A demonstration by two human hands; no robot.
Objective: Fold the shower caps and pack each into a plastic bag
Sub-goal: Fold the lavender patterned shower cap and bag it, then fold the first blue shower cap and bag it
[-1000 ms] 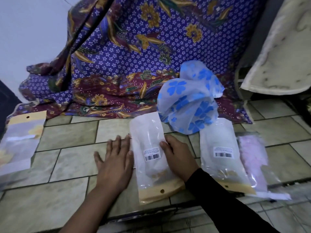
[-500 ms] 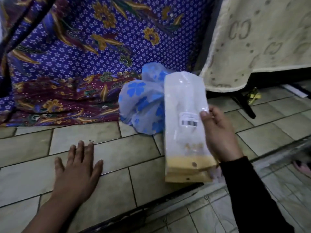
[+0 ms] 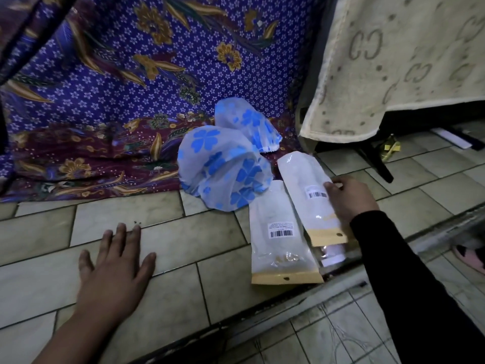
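The pale grey-green tiled floor (image 3: 39,232) is carrying a purple and maroon batik cloth (image 3: 78,158), two translucent blue-flowered plastic shower caps (image 3: 223,174), and a clear tan-headed plastic bag (image 3: 280,248) lying flat. The left hand (image 3: 115,266) is resting palm-down on bare tiles. A second tan-headed bag (image 3: 301,179) is lying over a pink-filled bag (image 3: 332,254).

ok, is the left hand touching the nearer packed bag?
Apart. The head view shows the left hand flat on the floor tiles, with bare tile between its fingers and the nearer packed bag.
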